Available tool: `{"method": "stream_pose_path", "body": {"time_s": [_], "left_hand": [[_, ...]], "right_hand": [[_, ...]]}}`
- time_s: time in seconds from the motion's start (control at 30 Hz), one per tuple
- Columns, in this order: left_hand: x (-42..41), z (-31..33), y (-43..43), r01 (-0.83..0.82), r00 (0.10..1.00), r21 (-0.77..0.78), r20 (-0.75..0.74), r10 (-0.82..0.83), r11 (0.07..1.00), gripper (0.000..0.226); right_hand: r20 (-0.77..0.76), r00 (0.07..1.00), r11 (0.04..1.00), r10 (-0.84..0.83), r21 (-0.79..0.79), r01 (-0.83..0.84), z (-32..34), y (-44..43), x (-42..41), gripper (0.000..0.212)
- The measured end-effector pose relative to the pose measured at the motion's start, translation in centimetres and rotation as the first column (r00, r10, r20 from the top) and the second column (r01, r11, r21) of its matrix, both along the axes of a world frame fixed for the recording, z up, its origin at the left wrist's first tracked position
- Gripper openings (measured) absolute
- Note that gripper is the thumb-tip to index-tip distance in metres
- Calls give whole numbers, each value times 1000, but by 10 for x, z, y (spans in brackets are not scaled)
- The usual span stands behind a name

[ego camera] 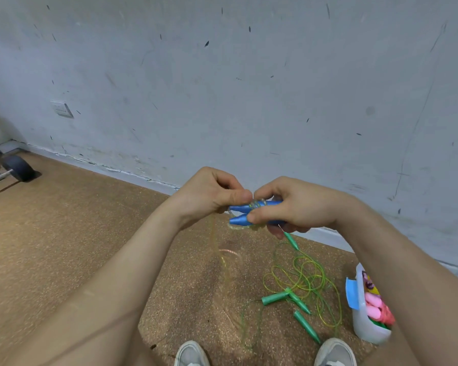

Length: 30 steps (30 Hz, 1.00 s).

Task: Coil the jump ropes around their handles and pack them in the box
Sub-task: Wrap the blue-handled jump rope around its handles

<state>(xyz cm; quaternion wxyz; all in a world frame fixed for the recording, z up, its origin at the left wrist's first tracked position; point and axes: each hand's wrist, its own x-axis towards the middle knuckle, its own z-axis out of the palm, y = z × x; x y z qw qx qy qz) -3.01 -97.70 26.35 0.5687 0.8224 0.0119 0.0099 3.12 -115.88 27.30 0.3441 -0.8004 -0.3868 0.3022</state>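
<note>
Two bare forearms reach in from the bottom edge, above the toes of a pair of grey shoes [191, 352] planted on the floor.

At mid-frame the right hand [294, 204] has its fingers and thumb curled round two blue handles [245, 213], held side by side with their tapered tips pointing left. A few turns of translucent rope [217, 247] sit around the handles. The left hand [212, 194] is just beside their tips, with the thumb and forefinger pinched together on that rope and the other fingers curled in. The rest of the rope hangs slack from the hands down to the floor, blurred along its length.

Below and to the right of the hands, green jump ropes [302, 276] lie in a loose tangle on the floor, their green handles [275, 297] scattered among the loops. Just right of the tangle stands a white plastic box [365, 331], partly hidden behind the right forearm, with a blue label on its side. Pink handles [376, 305] and something green lie inside it.

The floor [64, 233] is a speckled tan surface. It meets a scuffed pale wall [222, 75] bearing a socket plate [62, 109] at left. A dumbbell [17, 167] rests at the far left.
</note>
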Motion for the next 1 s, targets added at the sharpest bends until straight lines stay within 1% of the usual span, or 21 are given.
{"method": "stream_pose_path", "body": {"time_s": [0.07, 0.13, 0.17, 0.23, 0.3, 0.37, 0.47, 0.53, 0.57, 0.6, 0.63, 0.67, 0.7, 0.73, 0.77, 0.8, 0.83, 0.87, 0.93, 0.97, 1.0], "left_hand": [[1, -3, 3, -8, 1000, -196, 7, 10, 981, 17], [2, -7, 1, -25, 1000, -380, 1, 27, 925, 15], [3, -10, -2, -36, 999, -436, -5, 37, 899, 16], [3, -16, -11, -70, 997, -404, 4, 78, 912, 27], [3, -21, -22, -154, 985, -238, 35, 167, 959, 38], [4, -25, -28, -225, 970, -143, 63, 236, 964, 36], [4, -24, -29, -224, 970, -202, 52, 238, 954, 33], [2, -26, -29, -192, 979, -217, 28, 203, 957, 26], [1, -29, -29, -191, 979, -166, 34, 199, 967, 22], [-1, -31, -31, -194, 978, -32, 71, 196, 980, 20], [-2, -33, -33, -196, 976, 190, 135, 172, 962, 20], [-4, -34, -35, -179, 977, 453, 189, 101, 873, 21], [-7, -32, -39, -163, 975, 681, 221, 12, 714, 23], [-10, -29, -41, -178, 966, 821, 251, -63, 543, 25], [-13, -24, -44, -224, 942, 886, 303, -142, 405, 25], [-14, -16, -44, -267, 910, 916, 342, -234, 299, 20], [-15, -11, -43, -283, 882, 933, 344, -322, 222, 13], [-16, -7, -41, -291, 849, 931, 357, -389, 218, 10], [-14, -5, -34, -293, 766, 905, 416, -491, 309, 10], [-13, -6, -32, -239, 770, 900, 404, -493, 364, 15], [-14, -3, -31, -176, 795, 870, 401, -455, 460, 16]], "right_hand": [[-141, 990, 993, 1, 115, 15, 1, -1, 0, 23], [-249, 968, 968, -3, 241, 65, 1, -1, 1, 20], [-296, 955, 950, -16, 293, 106, 1, -1, 2, 23], [-336, 939, 917, -75, 348, 198, -1, -1, 5, 28], [-329, 933, 894, -146, 360, 267, -3, 1, 5, 28], [-307, 929, 879, -204, 360, 312, -7, 4, 3, 23], [-266, 919, 860, -290, 348, 372, -11, 4, 5, 17], [-288, 887, 813, -360, 370, 450, -11, 3, 9, 14], [-317, 863, 778, -393, 385, 496, -11, 1, 12, 13], [-344, 836, 743, -427, 393, 541, -10, 0, 16, 11], [-350, 816, 718, -461, 394, 574, -11, -1, 19, 10], [-312, 807, 712, -501, 382, 589, -12, -2, 21, 12], [-222, 810, 728, -542, 357, 585, -14, -3, 24, 14], [-96, 820, 765, -564, 312, 563, -16, -3, 24, 17], [26, 834, 811, -551, 251, 528, -18, -3, 24, 18], [103, 854, 854, -510, 180, 488, -19, -3, 23, 18], [121, 885, 892, -450, 100, 440, -19, -4, 22, 17], [96, 919, 924, -383, 14, 383, -17, -5, 20, 18], [26, 970, 958, -241, -153, 242, -13, -9, 18, 20], [4, 984, 963, -177, -206, 174, -12, -10, 17, 22], [-17, 992, 967, -129, -225, 122, -12, -11, 15, 26]]}}
